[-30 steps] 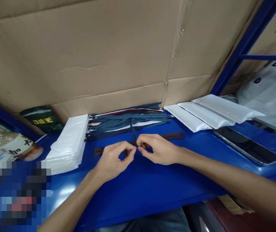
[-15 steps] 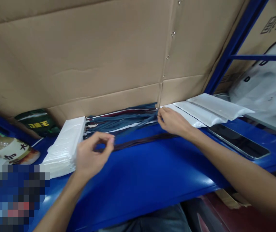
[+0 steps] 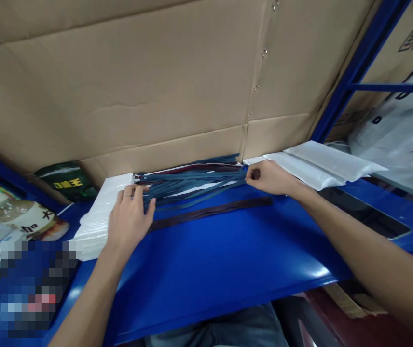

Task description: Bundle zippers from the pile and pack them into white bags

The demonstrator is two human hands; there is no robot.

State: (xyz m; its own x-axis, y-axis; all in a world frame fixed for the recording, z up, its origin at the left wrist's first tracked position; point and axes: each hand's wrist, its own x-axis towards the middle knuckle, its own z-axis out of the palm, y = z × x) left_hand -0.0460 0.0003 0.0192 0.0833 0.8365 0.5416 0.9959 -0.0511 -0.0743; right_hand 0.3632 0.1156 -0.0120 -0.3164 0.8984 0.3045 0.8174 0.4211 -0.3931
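A pile of dark blue, maroon and white zippers [image 3: 192, 180] lies against the cardboard wall at the back of the blue shelf [image 3: 221, 260]. My left hand [image 3: 129, 219] rests on the pile's left end with its fingers fairly flat, a ring on one finger. My right hand [image 3: 268, 177] is at the pile's right end, its fingers pinched on the zipper ends there. One dark brown zipper [image 3: 210, 212] lies alone on the shelf, in front of the pile and between my hands.
A stack of white plastic bags [image 3: 98, 217] lies left of the pile. White packets [image 3: 322, 164] lie to the right, with a dark phone [image 3: 373, 219] beyond my right forearm. A green packet [image 3: 65, 180] and a bottle [image 3: 29, 219] are far left. Cardboard [image 3: 156, 96] walls the back.
A second ago both hands pinched a blue zipper together mid-shelf. They have parted: the right went to the pile's right end, the left to its left end. The blue zipper lies in the pile.
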